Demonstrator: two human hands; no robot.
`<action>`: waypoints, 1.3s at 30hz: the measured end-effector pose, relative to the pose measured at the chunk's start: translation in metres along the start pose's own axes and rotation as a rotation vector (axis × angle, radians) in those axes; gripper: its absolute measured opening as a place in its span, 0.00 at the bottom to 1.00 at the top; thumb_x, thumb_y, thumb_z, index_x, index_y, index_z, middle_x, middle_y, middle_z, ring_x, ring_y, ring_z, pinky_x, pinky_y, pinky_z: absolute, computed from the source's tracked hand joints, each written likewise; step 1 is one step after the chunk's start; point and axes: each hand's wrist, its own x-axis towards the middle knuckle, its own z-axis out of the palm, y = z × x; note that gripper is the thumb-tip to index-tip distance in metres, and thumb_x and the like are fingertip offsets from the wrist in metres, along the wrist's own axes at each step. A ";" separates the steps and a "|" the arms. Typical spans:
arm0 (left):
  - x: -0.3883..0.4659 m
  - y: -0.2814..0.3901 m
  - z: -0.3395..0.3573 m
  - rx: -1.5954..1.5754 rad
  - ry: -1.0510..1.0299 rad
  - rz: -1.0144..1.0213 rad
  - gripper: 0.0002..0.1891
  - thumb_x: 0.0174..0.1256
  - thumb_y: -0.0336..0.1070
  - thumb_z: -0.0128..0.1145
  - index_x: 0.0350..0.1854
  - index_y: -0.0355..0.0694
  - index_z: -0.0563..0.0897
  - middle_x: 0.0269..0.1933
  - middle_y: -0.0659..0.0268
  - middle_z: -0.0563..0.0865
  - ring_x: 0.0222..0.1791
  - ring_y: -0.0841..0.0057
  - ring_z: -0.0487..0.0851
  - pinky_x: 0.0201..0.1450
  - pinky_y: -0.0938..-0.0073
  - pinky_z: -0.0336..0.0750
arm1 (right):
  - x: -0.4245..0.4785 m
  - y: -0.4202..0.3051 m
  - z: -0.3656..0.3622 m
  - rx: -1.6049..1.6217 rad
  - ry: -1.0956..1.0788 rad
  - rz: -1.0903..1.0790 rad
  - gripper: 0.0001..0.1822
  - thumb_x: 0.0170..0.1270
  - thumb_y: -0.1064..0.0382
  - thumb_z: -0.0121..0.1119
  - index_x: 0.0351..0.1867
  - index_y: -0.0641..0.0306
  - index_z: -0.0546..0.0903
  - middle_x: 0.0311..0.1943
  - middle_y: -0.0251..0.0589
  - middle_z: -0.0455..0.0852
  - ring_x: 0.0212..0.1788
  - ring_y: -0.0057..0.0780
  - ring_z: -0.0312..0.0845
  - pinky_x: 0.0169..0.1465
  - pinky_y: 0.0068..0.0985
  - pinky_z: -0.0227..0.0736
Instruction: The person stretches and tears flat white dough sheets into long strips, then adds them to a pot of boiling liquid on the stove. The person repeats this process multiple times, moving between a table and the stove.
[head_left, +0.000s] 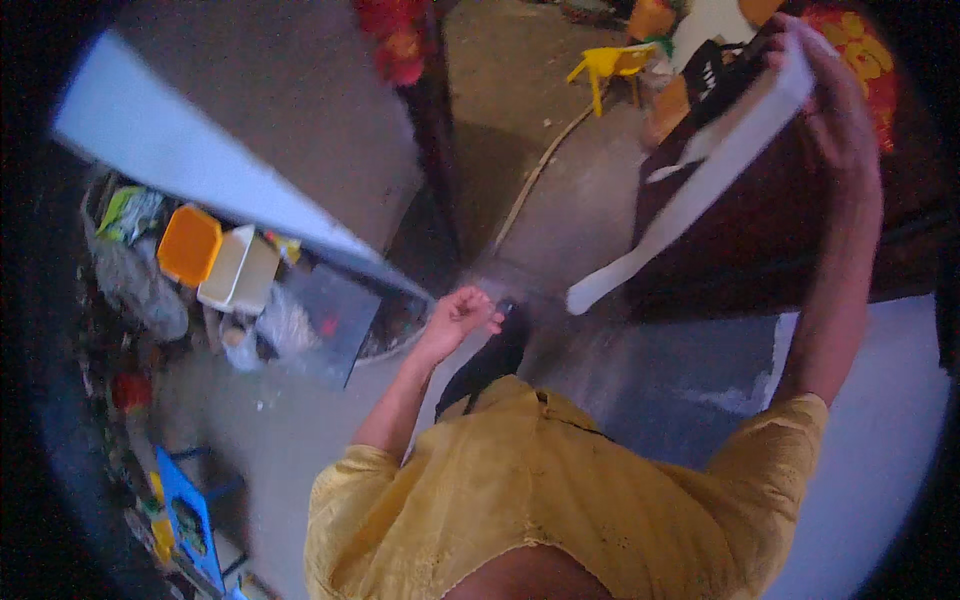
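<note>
Raised at the upper right, my right hand (840, 112) grips the top of a long white strip (697, 172), whose material is not clear. From the hand the strip slants down and to the left, ending in a rounded tip above the floor. My left hand (466, 315) is in front of my waist, its fingers curled. Blur hides whether anything is between those fingers. Just beyond it, the narrow end of a pale, wedge-shaped panel or wall edge (217, 172) appears close to the fingers.
A yellow plastic stool (611, 66) stands on the floor ahead. Dark furniture (765, 247) lies along the right. At left are an orange lid (189, 246), a whitish plastic container (238, 274) and plastic bags (285, 322). A blue board-like item (187, 514) is at lower left.
</note>
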 end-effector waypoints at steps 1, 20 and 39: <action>0.032 0.025 0.011 0.022 -0.030 0.069 0.03 0.61 0.27 0.54 0.35 0.37 0.73 0.34 0.63 0.82 0.33 0.75 0.81 0.41 0.74 0.76 | 0.004 -0.011 0.032 0.092 -0.083 0.097 0.23 0.66 0.57 0.46 0.58 0.69 0.67 0.43 0.38 0.79 0.45 0.25 0.78 0.50 0.19 0.72; 0.440 0.285 0.095 0.212 -0.147 0.458 0.09 0.58 0.34 0.60 0.37 0.35 0.82 0.32 0.70 0.83 0.33 0.86 0.77 0.37 0.82 0.72 | 0.324 0.145 0.049 0.329 -0.332 0.135 0.22 0.64 0.60 0.51 0.58 0.66 0.67 0.42 0.43 0.80 0.43 0.30 0.80 0.50 0.26 0.74; 0.476 0.357 -0.064 -0.029 0.120 0.072 0.10 0.45 0.30 0.66 0.27 0.27 0.82 0.22 0.62 0.82 0.21 0.77 0.79 0.24 0.77 0.71 | 0.820 0.471 -0.059 0.518 -0.102 0.407 0.26 0.62 0.63 0.54 0.61 0.64 0.64 0.48 0.47 0.79 0.51 0.36 0.74 0.57 0.31 0.65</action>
